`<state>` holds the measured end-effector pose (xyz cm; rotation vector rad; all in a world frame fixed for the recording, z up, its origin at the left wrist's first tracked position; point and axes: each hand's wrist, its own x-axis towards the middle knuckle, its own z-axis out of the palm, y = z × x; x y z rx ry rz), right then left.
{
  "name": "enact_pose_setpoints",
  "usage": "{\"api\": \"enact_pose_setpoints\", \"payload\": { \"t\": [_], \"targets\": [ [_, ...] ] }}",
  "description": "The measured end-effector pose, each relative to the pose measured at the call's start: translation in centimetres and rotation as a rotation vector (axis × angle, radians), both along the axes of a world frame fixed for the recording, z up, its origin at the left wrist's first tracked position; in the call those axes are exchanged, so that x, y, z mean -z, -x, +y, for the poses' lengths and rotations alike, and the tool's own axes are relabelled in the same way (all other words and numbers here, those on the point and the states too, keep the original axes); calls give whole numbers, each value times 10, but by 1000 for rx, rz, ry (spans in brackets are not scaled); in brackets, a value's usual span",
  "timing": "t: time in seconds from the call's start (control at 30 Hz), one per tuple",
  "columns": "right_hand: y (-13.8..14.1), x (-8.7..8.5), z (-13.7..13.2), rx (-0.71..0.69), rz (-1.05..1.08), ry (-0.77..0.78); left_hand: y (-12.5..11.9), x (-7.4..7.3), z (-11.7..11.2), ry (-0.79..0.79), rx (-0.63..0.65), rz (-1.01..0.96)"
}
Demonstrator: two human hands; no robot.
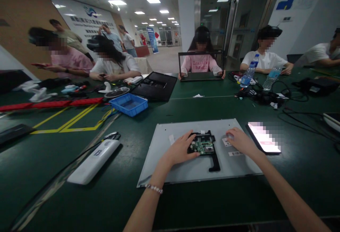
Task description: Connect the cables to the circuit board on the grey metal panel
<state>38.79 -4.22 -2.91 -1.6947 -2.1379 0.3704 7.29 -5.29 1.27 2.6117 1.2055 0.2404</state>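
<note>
A grey metal panel (186, 168) lies flat on the green table in front of me. A green circuit board (204, 145) in a black bracket sits on its middle. My left hand (180, 149) rests on the panel with its fingers stretched against the board's left edge. My right hand (239, 140) lies on the panel to the right of the board, fingers curled down over a small white label (226, 141); whether it grips anything I cannot make out.
A lit phone (263, 137) lies just right of the panel. A white oblong device (92, 161) lies at the left, a blue tray (129, 103) beyond it. Cables and water bottles (249, 71) sit at the right. Other people sit around the table; one holds a black frame (200, 65).
</note>
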Motion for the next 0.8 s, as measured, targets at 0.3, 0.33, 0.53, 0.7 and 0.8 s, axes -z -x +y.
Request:
{"api": "enact_pose_setpoints", "payload": {
  "t": [0.3, 0.33, 0.53, 0.7, 0.8],
  "targets": [
    [4, 7, -12, 12, 133, -45, -1, 3, 0, -25, -7, 14],
    [3, 7, -13, 9, 143, -49, -1, 3, 0, -31, -7, 14],
    [-7, 1, -18, -25, 201, 34, -1, 6, 1, -40, -5, 25],
    [-9, 0, -20, 0, 189, 74, -3, 4, 1, -21, 2, 18],
    [-10, 1, -19, 13, 178, 73, -4, 4, 0, -13, -2, 22]
  ]
}}
